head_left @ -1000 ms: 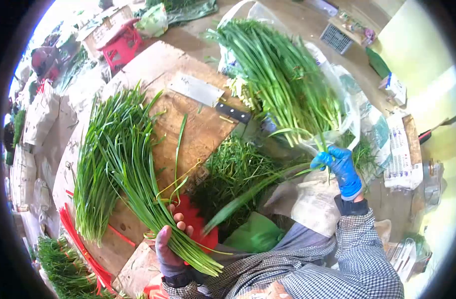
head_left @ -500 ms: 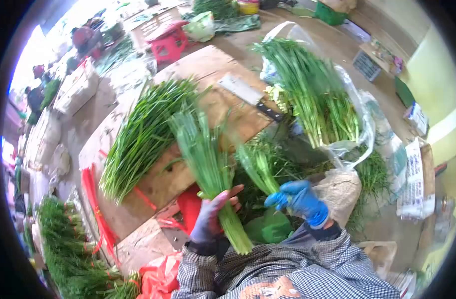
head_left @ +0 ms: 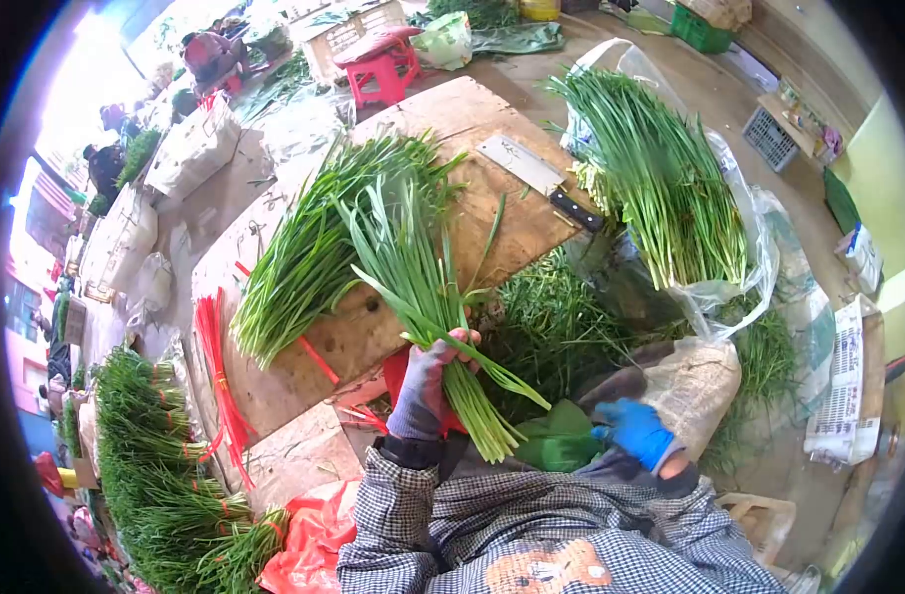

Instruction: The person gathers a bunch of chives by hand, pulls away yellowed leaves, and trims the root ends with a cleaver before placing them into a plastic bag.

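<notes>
My left hand, in a grey glove with bare fingertips, is closed around a bunch of garlic chives. Their leaves point away from me over the board, and the pale cut ends hang toward my lap. A few stalks slant across the bunch to the right. My right hand, in a blue glove, is apart from the bunch, above my right thigh. Its fingers look loosely spread and nothing shows in them. Beyond my left hand, a larger pile of garlic chives lies on the wooden board.
A cleaver lies at the board's right edge. More chives rest in an open plastic bag. Red ties lie at the left, near tied bunches. Loose greens lie below the board, and a red stool stands behind.
The small bunch of chives has left my right hand, and a few stalks now cross the left-hand bunch. My right hand has moved right and down. The view has shifted slightly.
</notes>
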### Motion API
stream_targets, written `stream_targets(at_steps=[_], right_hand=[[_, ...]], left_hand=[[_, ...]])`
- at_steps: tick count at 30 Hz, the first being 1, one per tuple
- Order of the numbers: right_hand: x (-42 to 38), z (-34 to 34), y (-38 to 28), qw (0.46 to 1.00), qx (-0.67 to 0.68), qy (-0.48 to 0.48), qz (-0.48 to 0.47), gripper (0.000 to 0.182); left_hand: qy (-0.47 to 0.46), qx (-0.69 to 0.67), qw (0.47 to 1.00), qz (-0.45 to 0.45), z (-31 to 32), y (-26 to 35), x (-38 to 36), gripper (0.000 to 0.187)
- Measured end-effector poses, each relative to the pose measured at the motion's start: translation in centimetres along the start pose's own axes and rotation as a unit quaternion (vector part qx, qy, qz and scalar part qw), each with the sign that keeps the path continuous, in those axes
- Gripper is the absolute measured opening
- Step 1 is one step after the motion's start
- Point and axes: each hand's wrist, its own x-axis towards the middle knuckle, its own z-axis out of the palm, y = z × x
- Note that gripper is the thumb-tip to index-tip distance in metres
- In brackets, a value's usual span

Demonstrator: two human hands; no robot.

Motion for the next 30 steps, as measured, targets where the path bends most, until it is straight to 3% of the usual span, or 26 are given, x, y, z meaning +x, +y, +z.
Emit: stream_targets(at_steps=[2,3,4,5,6,8,10,12,14,16,17,19,26,30], right_hand=[[0.2,-3.0,-1.7,0.986,0.122,0.11,0.021,0.04],[1.2,-2.6,-1.6,0.969,0.205,0.14,-0.013,0.039],[2.1,-3.0,-3.1,0.968,0.207,0.144,-0.012,0.039],[3.2,-3.7,-5.8,0.959,0.233,0.145,-0.073,0.037],[4.0,-3.9,-8.0,0.946,0.258,0.144,-0.135,0.035],[4.7,-3.3,-10.4,0.935,0.342,0.01,-0.091,0.031],[5.7,-1.6,-10.2,0.934,0.325,0.035,-0.142,0.025],[5.9,-1.2,-10.2,0.91,0.408,0.005,-0.078,0.022],[6.1,-0.4,-9.9,0.912,0.404,-0.004,-0.066,0.023],[6.1,-0.2,-10.4,0.911,0.395,0.026,-0.113,0.024],[6.0,-0.5,-10.6,0.932,0.33,0.048,-0.14,0.024],[6.0,-0.6,-10.7,0.934,0.325,0.041,-0.139,0.024],[5.3,-0.6,-11.3,0.899,0.431,-0.033,-0.073,0.025],[5.1,-0.8,-11.1,0.923,0.366,-0.033,-0.115,0.024]], left_hand=[[-0.002,0.007,1.0,-0.001,0.0,-0.3,0.1,0.032],[0.006,0.023,1.0,-0.009,0.2,-0.5,0.0,0.033],[0.013,0.038,0.999,-0.015,0.4,-0.6,0.1,0.034],[0.01,0.042,0.999,-0.016,0.5,-1.0,0.2,0.034],[-0.005,0.022,1.0,-0.016,0.3,-1.6,0.2,0.032],[-0.013,0.006,1.0,-0.015,-0.7,-2.0,0.1,0.031],[-0.039,-0.085,0.995,-0.04,-1.5,-1.9,-0.2,0.034],[-0.051,-0.119,0.991,-0.033,-1.6,-2.1,-0.6,0.04],[-0.087,-0.189,0.977,-0.054,-1.5,-2.3,-1.1,0.046],[-0.055,-0.222,0.971,-0.065,-1.4,-2.6,-1.5,0.049],[-0.086,-0.242,0.965,-0.054,-1.2,-2.6,-1.4,0.047],[-0.134,-0.275,0.951,-0.043,-1.3,-2.5,-1.2,0.044],[-0.142,-0.285,0.947,-0.04,-1.4,-2.8,-0.9,0.043],[-0.145,-0.283,0.948,-0.033,-1.5,-2.9,-0.8,0.04]])
